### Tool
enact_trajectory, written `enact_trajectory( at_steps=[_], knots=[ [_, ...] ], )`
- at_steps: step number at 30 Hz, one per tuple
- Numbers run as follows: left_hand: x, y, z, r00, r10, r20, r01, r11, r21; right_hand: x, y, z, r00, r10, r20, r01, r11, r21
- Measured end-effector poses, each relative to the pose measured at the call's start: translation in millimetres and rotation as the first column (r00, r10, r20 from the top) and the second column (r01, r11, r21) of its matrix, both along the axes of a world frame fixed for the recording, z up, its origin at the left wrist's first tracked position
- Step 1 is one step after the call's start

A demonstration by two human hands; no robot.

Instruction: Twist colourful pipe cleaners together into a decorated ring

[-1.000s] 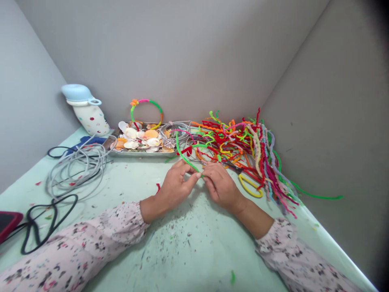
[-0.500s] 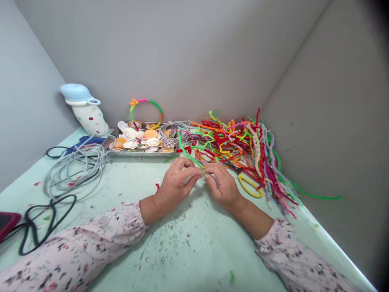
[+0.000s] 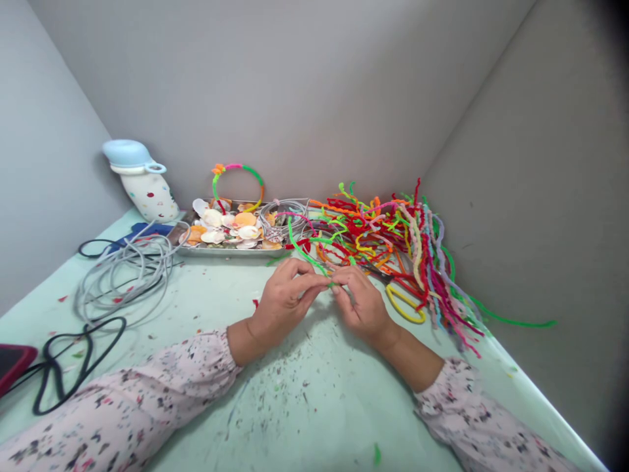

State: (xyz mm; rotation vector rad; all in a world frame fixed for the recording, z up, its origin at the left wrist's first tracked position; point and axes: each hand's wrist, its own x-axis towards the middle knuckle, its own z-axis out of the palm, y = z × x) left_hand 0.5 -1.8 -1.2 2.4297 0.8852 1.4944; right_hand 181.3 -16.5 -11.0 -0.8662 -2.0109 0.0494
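Over the middle of the table, my left hand (image 3: 285,295) and my right hand (image 3: 361,303) meet fingertip to fingertip. Both pinch a bright green pipe cleaner (image 3: 305,252). Its long end rises up and to the left past my left hand, and a short green tip shows above my right hand. The part between my fingers is mostly hidden. Just right of my right hand lie scissors (image 3: 405,304) with a yellow handle, their blades partly under the pipe cleaner heap.
Behind my hands stand a metal tray (image 3: 230,252) of seashells, with a colourful pipe cleaner ring (image 3: 253,172) upright in it, and a heap of pipe cleaners (image 3: 383,229). Leftward are grey cable coils (image 3: 122,278), a black cord (image 3: 86,367), a bottle (image 3: 147,190) and a red-edged device (image 3: 17,364).
The view has shifted slightly. My hands stay together at the green pipe cleaner, with only a small movement of the fingertips.
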Motion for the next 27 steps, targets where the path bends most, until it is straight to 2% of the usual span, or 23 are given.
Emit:
enact_trajectory(
  at_steps=[10, 15, 22, 27],
  knots=[
    [1.2, -0.6, 0.0, 1.000, -0.013, -0.001, 0.013, 1.000, 0.004, 0.8, 1.5, 1.0, 0.999, 0.034, 0.029, -0.036, 0.997, 0.066],
    [1.4, -1.8, 1.1, 0.999, 0.022, -0.046, -0.023, 1.000, -0.019, 0.4, 2.1, 1.5, 0.997, 0.032, 0.069, -0.039, 0.994, 0.105],
    [1.7, -0.9, -0.9, 1.000, 0.012, -0.023, -0.013, 0.999, -0.036, 1.4, 2.6, -0.7, 0.998, 0.012, 0.065, -0.019, 0.995, 0.100],
    [0.5, -0.4, -0.1, 0.998, 0.018, -0.062, -0.021, 0.999, -0.042, 1.2, 3.0, 0.1, 0.996, 0.017, 0.090, -0.027, 0.994, 0.107]
  ],
)
